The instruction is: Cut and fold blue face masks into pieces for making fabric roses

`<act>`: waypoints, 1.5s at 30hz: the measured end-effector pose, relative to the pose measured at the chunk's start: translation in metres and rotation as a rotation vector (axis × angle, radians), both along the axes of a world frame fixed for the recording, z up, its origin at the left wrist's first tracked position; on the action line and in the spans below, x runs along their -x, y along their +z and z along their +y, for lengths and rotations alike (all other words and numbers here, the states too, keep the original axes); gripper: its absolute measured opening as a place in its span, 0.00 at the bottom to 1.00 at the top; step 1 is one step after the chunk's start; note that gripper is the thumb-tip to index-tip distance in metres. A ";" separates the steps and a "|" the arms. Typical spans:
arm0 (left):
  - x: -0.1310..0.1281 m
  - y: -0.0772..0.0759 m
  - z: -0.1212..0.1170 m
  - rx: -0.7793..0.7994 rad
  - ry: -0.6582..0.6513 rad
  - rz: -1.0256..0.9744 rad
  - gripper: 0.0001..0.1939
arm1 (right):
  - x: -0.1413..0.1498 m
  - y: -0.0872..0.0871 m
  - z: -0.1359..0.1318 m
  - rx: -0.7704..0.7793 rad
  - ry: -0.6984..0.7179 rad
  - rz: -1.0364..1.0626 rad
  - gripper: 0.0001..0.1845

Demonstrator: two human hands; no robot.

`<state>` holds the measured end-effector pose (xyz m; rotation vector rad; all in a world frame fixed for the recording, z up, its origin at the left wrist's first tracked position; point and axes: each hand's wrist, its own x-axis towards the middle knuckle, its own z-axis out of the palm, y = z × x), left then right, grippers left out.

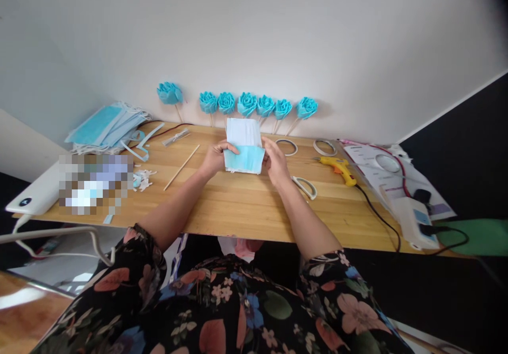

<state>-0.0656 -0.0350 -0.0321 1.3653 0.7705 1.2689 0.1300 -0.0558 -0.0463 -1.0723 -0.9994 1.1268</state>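
A blue and white disposable face mask [245, 160] is held up over the middle of the table, its blue part folded across the lower front and its white side standing up behind. My left hand [216, 156] is closed on the mask's left edge, thumb on the blue front. At the right edge, my right hand [277, 160] grips the mask with bent fingers, partly hidden behind it. Beyond the hands, several blue rose-like flowers [247, 103] on thin sticks lean against the wall. A bare wooden stick [181, 167] lies left of my left hand.
Stacked face masks [99, 126], cut strips [143, 147] and white scraps [143, 179] lie left, near a white device [37, 187]. Tape rolls [305, 187], a yellow glue gun [338, 170] with black cord, papers [369, 161] and a power strip [415, 221] occupy the right.
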 end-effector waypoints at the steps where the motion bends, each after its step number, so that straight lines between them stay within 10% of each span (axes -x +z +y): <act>1: 0.000 0.000 0.000 -0.009 0.004 0.009 0.14 | 0.001 0.000 0.000 -0.007 0.003 0.003 0.36; 6: 0.000 0.000 0.001 -0.098 0.006 0.052 0.15 | 0.002 -0.002 0.001 -0.057 0.065 -0.026 0.45; 23: 0.006 -0.007 0.011 0.021 -0.031 -0.206 0.20 | -0.003 0.001 0.002 -0.242 -0.028 -0.117 0.23; 31: 0.004 0.000 0.001 -0.049 0.027 0.113 0.23 | -0.003 -0.006 0.000 -0.283 -0.043 -0.298 0.20; 45: 0.002 -0.006 0.008 0.045 -0.015 0.093 0.19 | -0.003 -0.003 -0.002 -0.300 -0.071 -0.288 0.20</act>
